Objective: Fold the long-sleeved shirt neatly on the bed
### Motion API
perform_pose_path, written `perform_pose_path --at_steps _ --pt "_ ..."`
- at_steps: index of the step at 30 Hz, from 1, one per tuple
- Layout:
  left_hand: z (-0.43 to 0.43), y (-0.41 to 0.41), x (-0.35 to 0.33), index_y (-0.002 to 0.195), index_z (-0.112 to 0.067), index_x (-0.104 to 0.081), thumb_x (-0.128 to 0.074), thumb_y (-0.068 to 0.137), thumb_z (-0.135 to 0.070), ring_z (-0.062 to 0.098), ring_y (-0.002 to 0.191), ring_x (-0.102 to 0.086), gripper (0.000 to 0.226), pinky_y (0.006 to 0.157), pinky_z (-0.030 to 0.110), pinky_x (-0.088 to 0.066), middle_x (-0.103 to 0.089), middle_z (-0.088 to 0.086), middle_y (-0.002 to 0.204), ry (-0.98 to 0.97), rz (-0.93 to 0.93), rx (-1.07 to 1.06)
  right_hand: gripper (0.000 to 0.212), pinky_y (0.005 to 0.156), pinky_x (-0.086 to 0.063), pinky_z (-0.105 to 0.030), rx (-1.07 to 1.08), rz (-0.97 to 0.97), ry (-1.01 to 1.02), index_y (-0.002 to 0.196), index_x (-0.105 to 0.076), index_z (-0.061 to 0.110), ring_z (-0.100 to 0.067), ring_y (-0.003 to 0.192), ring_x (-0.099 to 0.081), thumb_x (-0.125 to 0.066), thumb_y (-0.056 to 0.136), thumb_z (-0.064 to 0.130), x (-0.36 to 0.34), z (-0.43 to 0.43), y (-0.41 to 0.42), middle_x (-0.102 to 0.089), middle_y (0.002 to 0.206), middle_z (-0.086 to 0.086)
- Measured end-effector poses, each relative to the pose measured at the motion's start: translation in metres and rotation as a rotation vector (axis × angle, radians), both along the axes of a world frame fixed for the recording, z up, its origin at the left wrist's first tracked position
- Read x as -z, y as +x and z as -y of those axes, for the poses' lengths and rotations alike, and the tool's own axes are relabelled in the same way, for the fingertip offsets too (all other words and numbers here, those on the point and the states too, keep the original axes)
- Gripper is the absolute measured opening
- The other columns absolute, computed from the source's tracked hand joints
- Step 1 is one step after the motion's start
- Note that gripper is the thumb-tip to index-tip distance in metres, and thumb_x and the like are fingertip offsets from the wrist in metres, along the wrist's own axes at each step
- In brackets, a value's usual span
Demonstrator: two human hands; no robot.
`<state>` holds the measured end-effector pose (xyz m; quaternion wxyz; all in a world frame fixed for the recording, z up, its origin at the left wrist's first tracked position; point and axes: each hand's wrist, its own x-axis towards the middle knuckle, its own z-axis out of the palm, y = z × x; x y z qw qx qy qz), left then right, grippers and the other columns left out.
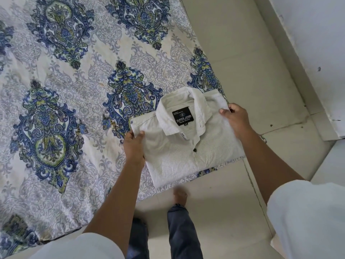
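Note:
A white long-sleeved shirt (pixel 179 152) lies folded into a compact rectangle at the corner of the bed (pixel 71 109), collar up, with a black neck label and a dark button showing. My left hand (pixel 133 146) grips the shirt's left edge, thumb on top and fingers underneath. My right hand (pixel 236 120) grips the right edge near the shoulder, thumb on the cloth. The sleeves are tucked out of sight.
The bed carries a white sheet with blue and green floral medallions. Its corner ends just below the shirt, above a pale tiled floor (pixel 242 62). My legs and a bare foot (pixel 180 196) stand on the floor. A white wall base (pixel 302 58) runs at the right.

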<state>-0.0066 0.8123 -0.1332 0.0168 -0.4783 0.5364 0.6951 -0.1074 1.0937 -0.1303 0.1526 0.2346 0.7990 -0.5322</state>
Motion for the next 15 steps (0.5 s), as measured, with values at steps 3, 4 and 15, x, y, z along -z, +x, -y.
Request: perform_pose_path --at_steps 3,4,15 --pt "-0.002 -0.002 -0.004 0.082 -0.012 -0.053 -0.061 0.088 -0.012 0.014 0.067 -0.056 0.010 0.060 0.026 -0.051 -0.058 -0.001 0.076 -0.100 0.051 0.087 0.034 0.080 -0.041 -0.027 -0.050 -0.075 0.185 0.121 -0.055 0.010 -0.016 0.091 -0.052 -0.059 0.089 0.022 -0.002 0.008 0.005 -0.056 0.101 -0.001" --pt "0.000 -0.003 -0.002 0.076 -0.013 -0.051 -0.059 0.089 -0.011 0.015 0.063 -0.053 0.015 0.051 0.023 -0.046 -0.056 0.000 0.072 -0.171 0.088 0.141 0.037 0.079 -0.040 -0.026 -0.068 -0.067 0.214 0.125 -0.052 0.011 -0.018 0.093 -0.053 -0.058 0.090 0.021 -0.003 0.010 0.006 -0.057 0.106 -0.003" --pt "0.030 -0.006 -0.066 0.128 -0.006 -0.046 -0.048 0.094 -0.017 0.029 0.115 -0.047 0.035 0.086 0.035 -0.039 -0.043 0.013 0.132 -0.752 0.013 0.500 0.037 0.102 -0.035 -0.033 -0.275 -0.226 0.349 0.128 -0.054 0.012 -0.026 0.125 -0.046 -0.054 0.090 0.009 -0.070 0.066 0.012 -0.053 0.132 -0.010"
